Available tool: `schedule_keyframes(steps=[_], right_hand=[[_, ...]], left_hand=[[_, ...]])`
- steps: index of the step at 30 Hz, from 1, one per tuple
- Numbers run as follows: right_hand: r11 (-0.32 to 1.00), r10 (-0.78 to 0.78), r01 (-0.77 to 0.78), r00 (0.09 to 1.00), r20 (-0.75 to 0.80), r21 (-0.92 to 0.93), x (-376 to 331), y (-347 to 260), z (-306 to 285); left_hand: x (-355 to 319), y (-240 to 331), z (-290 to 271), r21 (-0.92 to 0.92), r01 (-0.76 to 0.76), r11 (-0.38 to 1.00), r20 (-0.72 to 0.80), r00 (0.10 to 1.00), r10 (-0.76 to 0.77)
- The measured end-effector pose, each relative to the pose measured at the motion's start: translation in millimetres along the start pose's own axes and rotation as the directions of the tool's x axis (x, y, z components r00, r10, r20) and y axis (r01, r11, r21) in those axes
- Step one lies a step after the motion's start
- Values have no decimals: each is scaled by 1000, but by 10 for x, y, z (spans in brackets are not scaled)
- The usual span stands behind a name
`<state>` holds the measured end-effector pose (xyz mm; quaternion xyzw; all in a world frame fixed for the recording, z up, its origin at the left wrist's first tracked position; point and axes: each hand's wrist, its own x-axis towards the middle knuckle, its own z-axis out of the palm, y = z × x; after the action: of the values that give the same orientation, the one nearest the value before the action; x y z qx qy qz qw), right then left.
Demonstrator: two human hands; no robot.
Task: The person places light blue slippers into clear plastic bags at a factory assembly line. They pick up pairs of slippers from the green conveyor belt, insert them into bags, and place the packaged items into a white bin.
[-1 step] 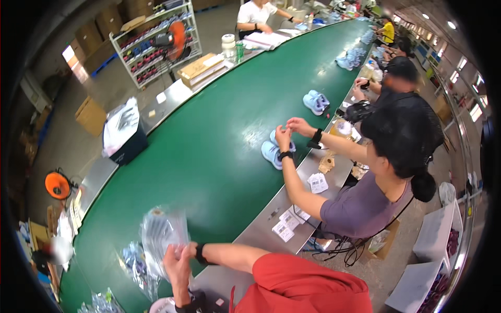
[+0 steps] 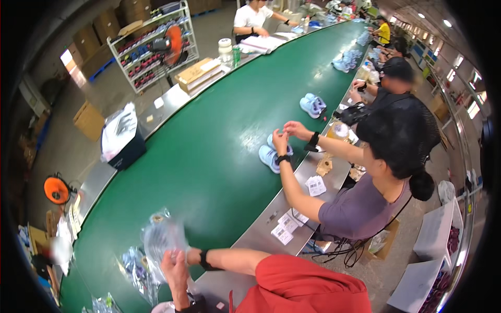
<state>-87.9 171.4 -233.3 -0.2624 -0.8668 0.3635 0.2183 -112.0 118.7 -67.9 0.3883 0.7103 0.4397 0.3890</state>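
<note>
The left hand [image 2: 175, 271] has its fingers bent in, nearly closed on the near edge of a clear plastic bag [image 2: 163, 241]; the right hand [image 2: 193, 256] meets it at the same edge, its fingers partly hidden, so how tightly they close cannot be told. The bag lies over the green belt [image 2: 209, 177], blurred, with a small brownish patch near its far end too unclear to read. Just left of it lies a bundle of light blue goods [image 2: 136, 266] in clear wrapping. To the right, on the metal ledge [image 2: 259, 229], white printed labels [image 2: 282, 235] lie overlapping, with dark blocks and fine lines of print; a second stack of labels [image 2: 315, 185] sits farther along, marked with a barcode-like block. Beside it a co-worker's hands [image 2: 287, 133] meet above a pair of light blue shoes [image 2: 270, 158], with another pair [image 2: 313, 105] beyond. Across the belt, a dark blue bin [image 2: 128, 152] holds white and clear plastic.
</note>
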Motion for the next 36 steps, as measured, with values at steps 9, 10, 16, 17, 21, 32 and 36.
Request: schedule_keyframes(steps=[9,10,16,17,21,32,36], right_hand=[[164,317,-614,774,548,772,-968,-119,-1314],[271,298,-536,837,460,800,-954,-217,-1496],[707,309,-315,943,123,634,-939,-361,-2004],[646,417,-321,908,32,693,-971,-411,-2018],[930,362,-369,913,-188,1,-1212,172,-2006],[983,-67,57,996,-51,-176,-986,-587,-2022],[995,-55,57,998,22,-76,-1118,-170,-1755]], left_hand=[[-16,-415,266,-649,228,726,101,971,-215],[-15,-394,405,-669,263,696,147,964,-222],[-42,4,525,-689,27,724,-63,993,-97],[-66,60,456,-701,-14,713,-144,982,-122],[-144,226,168,-612,-61,789,-343,919,-196],[-475,498,719,-337,-139,931,-11,990,144],[-851,4,1063,-80,-571,817,500,686,528]])
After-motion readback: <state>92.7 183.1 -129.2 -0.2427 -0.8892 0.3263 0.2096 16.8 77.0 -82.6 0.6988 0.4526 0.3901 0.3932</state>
